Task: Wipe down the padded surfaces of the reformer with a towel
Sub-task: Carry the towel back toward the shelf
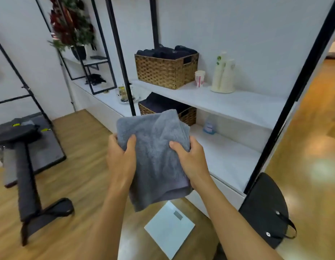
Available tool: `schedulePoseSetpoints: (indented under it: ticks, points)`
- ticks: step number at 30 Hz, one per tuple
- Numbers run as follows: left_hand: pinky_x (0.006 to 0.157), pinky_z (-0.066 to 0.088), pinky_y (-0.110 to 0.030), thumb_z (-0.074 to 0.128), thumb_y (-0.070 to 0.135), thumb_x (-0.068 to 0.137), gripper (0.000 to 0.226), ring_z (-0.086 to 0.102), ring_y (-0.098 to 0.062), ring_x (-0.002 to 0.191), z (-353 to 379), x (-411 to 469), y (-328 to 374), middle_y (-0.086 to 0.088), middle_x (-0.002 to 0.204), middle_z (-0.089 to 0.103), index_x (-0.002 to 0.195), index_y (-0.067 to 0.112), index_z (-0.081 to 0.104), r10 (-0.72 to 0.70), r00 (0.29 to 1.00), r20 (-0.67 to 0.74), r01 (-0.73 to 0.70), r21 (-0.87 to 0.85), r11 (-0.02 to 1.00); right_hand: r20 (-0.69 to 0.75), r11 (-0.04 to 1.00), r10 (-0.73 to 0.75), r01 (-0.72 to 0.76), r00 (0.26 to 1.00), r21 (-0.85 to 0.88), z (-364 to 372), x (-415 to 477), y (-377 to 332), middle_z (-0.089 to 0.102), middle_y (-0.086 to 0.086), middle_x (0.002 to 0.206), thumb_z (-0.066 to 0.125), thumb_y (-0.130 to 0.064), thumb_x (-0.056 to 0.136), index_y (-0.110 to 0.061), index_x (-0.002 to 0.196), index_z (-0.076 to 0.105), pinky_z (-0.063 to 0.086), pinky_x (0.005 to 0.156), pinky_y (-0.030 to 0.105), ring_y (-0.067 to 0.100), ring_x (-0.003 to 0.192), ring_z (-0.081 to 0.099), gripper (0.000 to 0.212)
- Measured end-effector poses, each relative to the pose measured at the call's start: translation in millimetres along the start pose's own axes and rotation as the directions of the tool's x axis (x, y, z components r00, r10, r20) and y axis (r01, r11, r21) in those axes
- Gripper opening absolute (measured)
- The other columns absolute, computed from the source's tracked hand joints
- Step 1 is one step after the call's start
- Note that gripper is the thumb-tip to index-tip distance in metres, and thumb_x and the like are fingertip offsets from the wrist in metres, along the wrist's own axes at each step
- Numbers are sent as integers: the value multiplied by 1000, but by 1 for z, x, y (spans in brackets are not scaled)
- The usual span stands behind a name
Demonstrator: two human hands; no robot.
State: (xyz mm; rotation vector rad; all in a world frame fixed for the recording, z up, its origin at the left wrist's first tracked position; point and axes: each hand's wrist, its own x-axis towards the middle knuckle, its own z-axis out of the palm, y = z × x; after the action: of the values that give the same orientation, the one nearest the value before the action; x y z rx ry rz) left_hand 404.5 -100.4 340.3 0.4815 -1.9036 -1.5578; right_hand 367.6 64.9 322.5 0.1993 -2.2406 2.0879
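Note:
A folded grey towel (155,152) hangs in front of me, held up over the wooden floor. My left hand (121,158) grips its left edge with the thumb on the front. My right hand (191,158) grips its right edge the same way. At the far left stands dark padded equipment (26,177) on a black frame, with a grey padded platform (44,147) behind it; I cannot tell whether this is the reformer.
White shelves (228,104) face me, with two wicker baskets of dark towels (166,70), paper cups (223,76) and a bottle (210,126). A white scale (170,228) lies on the floor below my hands. A black bag (266,209) leans at the right.

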Motion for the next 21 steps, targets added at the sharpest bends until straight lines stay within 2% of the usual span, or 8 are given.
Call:
schedulePoseSetpoints:
  ticks: [4,7,9,12,16,19,21]
  points:
    - [69,49,-32,57,43,87,13,64,-13,85,39,62,-39,8,91,64,94,34,51,0,994,110,-2,12,1000,-93,997,71,-71,993,11,14,50,31,63,-20,101,68,-56,80,-36,103,56,52,73,23,4,91,62,32]
    - [69,51,-31,58,38,91,20,63,-13,83,73,92,-63,8,89,63,103,23,51,-20,972,232,10,44,999,-174,986,167,-170,970,1,11,73,49,65,-15,105,70,-60,77,-29,110,59,54,73,23,5,93,64,47]
    - [73,53,-34,58,36,92,22,63,-14,84,99,111,-76,6,90,62,105,20,51,-47,947,317,35,41,999,-254,978,205,-209,945,12,7,88,61,67,-11,105,70,-55,80,-26,108,61,56,77,28,9,95,65,42]
    - [74,51,-34,58,40,90,23,62,-12,88,143,135,-95,11,93,62,106,24,52,-50,901,431,37,39,999,-373,969,245,-242,895,54,1,112,77,68,-8,106,68,-51,84,-26,107,62,56,82,33,9,95,66,34]
    - [65,42,-17,57,42,90,20,56,19,78,191,154,-117,25,89,57,106,34,47,-40,816,577,41,11,999,-537,964,243,-261,808,43,-2,133,97,69,-10,105,67,-50,86,-29,107,61,56,82,31,7,94,67,30]
    - [65,47,-23,58,41,90,19,60,11,76,213,164,-134,19,90,61,104,31,49,-36,736,676,71,-24,997,-623,958,256,-281,740,59,0,140,112,70,-10,103,67,-48,87,-30,105,63,57,81,32,6,92,68,26]
    - [62,45,-22,58,39,91,19,59,12,73,228,168,-147,19,88,60,104,29,50,-17,707,707,57,-33,998,-661,954,271,-288,700,86,0,144,125,72,-8,103,67,-46,88,-28,106,64,57,83,34,6,92,69,26]
